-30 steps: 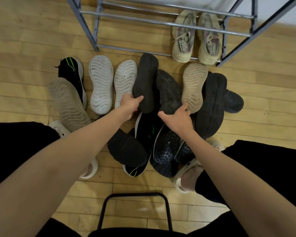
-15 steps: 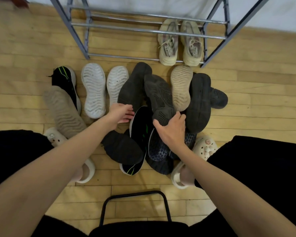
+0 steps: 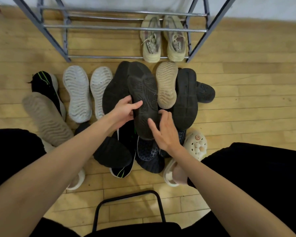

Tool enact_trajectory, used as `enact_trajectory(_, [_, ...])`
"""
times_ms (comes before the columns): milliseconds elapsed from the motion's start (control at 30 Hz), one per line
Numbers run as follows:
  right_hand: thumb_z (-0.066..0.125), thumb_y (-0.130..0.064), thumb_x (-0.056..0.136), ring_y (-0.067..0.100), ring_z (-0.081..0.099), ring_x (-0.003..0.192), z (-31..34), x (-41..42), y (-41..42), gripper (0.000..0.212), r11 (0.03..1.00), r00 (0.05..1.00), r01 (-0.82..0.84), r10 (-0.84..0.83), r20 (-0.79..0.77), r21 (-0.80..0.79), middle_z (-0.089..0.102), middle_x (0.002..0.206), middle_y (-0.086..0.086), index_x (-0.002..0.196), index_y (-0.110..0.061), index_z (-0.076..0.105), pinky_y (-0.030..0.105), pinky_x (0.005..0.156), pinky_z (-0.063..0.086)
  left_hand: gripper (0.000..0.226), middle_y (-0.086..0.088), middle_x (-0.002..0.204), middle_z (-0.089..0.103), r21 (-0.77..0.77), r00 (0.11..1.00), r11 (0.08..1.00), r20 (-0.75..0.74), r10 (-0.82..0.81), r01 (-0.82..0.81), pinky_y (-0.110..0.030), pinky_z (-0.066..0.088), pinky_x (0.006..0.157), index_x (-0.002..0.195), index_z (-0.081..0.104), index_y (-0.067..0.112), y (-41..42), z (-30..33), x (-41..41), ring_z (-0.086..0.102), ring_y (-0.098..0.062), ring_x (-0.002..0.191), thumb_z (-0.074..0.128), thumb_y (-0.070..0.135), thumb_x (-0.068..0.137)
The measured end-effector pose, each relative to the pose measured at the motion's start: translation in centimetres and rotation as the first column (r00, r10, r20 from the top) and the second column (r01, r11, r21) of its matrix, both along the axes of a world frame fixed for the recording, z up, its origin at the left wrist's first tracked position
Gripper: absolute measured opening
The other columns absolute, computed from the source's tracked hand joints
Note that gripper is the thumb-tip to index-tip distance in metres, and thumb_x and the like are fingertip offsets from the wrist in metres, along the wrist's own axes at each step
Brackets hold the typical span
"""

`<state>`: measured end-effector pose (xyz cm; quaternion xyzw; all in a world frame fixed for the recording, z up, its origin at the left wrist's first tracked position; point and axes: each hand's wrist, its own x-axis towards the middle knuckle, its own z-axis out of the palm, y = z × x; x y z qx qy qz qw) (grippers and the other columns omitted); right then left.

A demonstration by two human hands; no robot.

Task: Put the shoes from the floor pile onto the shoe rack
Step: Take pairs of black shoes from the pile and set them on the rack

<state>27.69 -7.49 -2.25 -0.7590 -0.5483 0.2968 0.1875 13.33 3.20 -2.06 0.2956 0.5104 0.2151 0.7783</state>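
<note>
A pile of shoes lies sole-up on the wooden floor in front of a grey metal shoe rack [image 3: 123, 29]. A beige pair [image 3: 162, 41] stands on the rack's lowest shelf at the right. My left hand [image 3: 125, 111] grips the left edge of a black shoe [image 3: 143, 93] turned sole-up on top of the pile. My right hand [image 3: 164, 130] rests on that shoe's heel with fingers spread. A second black shoe [image 3: 114, 89] lies just left of it, partly underneath.
Two white soles [image 3: 77, 93] and a black-and-green sneaker [image 3: 46, 86] lie to the left, a tan sole [image 3: 46, 120] beside them. A beige sole [image 3: 166, 84] and black slide [image 3: 186, 98] lie right. My feet wear cream clogs [image 3: 196, 144]. A black chair frame [image 3: 128, 209] is below.
The black shoe has been lifted and pulled toward me onto the pile's top. My left hand moved from the neighbouring black shoe to this one's edge; my right hand slid to its heel.
</note>
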Motion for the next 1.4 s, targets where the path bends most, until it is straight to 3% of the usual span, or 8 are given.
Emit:
enact_trajectory(167, [0.044, -0.02, 0.099, 0.03, 0.053, 0.1, -1.3, 4.9, 1.9, 0.028, 0.965, 0.969, 0.233, -0.241, 0.054, 0.116, 0.049, 0.115, 0.017, 0.118, 0.001, 0.049, 0.03, 0.079, 0.04, 0.031, 0.003, 0.118, 0.068, 0.023, 0.993, 0.994, -0.048, -0.108, 0.109, -0.032, 0.052, 0.09, 0.117, 0.06, 0.024, 0.1, -1.0, 1.1, 0.063, -0.016, 0.11, 0.061, 0.009, 0.09])
enact_trajectory(333, [0.049, 0.004, 0.083, 0.036, 0.05, 0.107, -2.6, 13.8, 5.3, 0.038, 0.929, 0.905, 0.358, -0.37, 0.209, 0.096, 0.046, 0.122, 0.023, 0.121, 0.005, 0.044, 0.038, 0.087, 0.043, 0.03, 0.001, 0.113, 0.071, -0.037, 0.994, 0.995, -0.061, -0.095, 0.093, -0.034, 0.05, 0.089, 0.115, 0.063, 0.023, 1.2, -1.6, 4.3, 0.063, -0.019, 0.108, 0.06, 0.009, 0.088])
enact_trajectory(533, [0.071, -0.009, 0.079, 0.031, 0.011, 0.148, -4.5, 22.0, 9.5, 0.095, 0.952, 0.946, 0.072, 0.03, 0.324, -0.298, 0.013, 0.16, 0.013, 0.152, -0.008, 0.011, 0.043, 0.117, 0.022, 0.03, -0.007, 0.116, 0.066, -0.136, 0.998, 0.991, -0.057, -0.012, 0.004, -0.039, 0.05, 0.093, 0.118, 0.057, 0.011, 1.9, -1.5, 9.4, 0.063, -0.024, 0.107, 0.051, 0.01, 0.088])
enact_trajectory(633, [0.074, -0.013, 0.08, 0.028, -0.005, 0.15, -5.9, 23.2, 11.6, 0.104, 0.91, 0.914, -0.062, 0.217, 0.342, -0.41, -0.003, 0.163, 0.007, 0.154, -0.015, 0.0, 0.046, 0.121, 0.012, 0.02, -0.002, 0.1, 0.07, -0.16, 0.997, 0.987, -0.071, -0.019, 0.008, -0.032, 0.052, 0.08, 0.104, 0.061, 0.013, 1.9, -1.6, 10.9, 0.066, -0.02, 0.095, 0.048, 0.016, 0.089])
enact_trajectory(800, [0.085, -0.017, 0.068, 0.031, 0.011, 0.148, -6.8, 24.4, 13.5, 0.115, 0.845, 0.883, -0.13, 0.336, 0.327, -0.518, 0.015, 0.16, 0.01, 0.153, -0.014, 0.007, 0.049, 0.118, 0.017, 0.02, 0.001, 0.086, 0.072, -0.166, 0.993, 0.986, -0.119, -0.017, -0.003, -0.029, 0.051, 0.073, 0.097, 0.063, 0.015, 2.0, -2.0, 11.8, 0.066, -0.017, 0.084, 0.046, 0.017, 0.086])
enact_trajectory(1033, [0.085, -0.036, 0.065, 0.04, 0.036, 0.129, -5.3, 22.1, 12.7, 0.089, 0.839, 0.802, -0.103, 0.388, 0.455, -0.534, 0.041, 0.136, 0.019, 0.136, -0.009, 0.039, 0.05, 0.107, 0.034, 0.017, 0.002, 0.093, 0.069, -0.116, 0.972, 0.993, -0.233, 0.003, -0.031, -0.03, 0.05, 0.078, 0.092, 0.064, 0.016, 1.8, -1.5, 10.4, 0.064, -0.017, 0.092, 0.049, 0.015, 0.083])
enact_trajectory(1200, [0.081, -0.061, 0.056, 0.036, 0.038, 0.122, -1.3, 20.5, 12.7, 0.094, 0.849, 0.598, -0.136, 0.482, 0.641, -0.511, 0.044, 0.128, 0.019, 0.126, -0.006, 0.05, 0.045, 0.102, 0.035, 0.034, -0.007, 0.116, 0.066, -0.088, 0.966, 0.995, -0.26, 0.012, -0.036, -0.038, 0.044, 0.099, 0.114, 0.061, 0.011, 1.4, 0.3, 9.3, 0.061, -0.024, 0.108, 0.049, 0.017, 0.083])
enact_trajectory(1400, [0.076, -0.067, 0.058, 0.034, 0.037, 0.123, 5.4, 16.1, 12.9, 0.09, 0.874, 0.392, -0.079, 0.47, 0.791, -0.48, 0.045, 0.128, 0.017, 0.122, -0.008, 0.056, 0.039, 0.098, 0.034, 0.037, -0.009, 0.116, 0.066, -0.02, 0.964, 0.998, -0.262, 0.048, -0.055, -0.04, 0.047, 0.094, 0.115, 0.061, 0.012, 0.5, 3.5, 8.1, 0.062, -0.025, 0.106, 0.05, 0.019, 0.08])
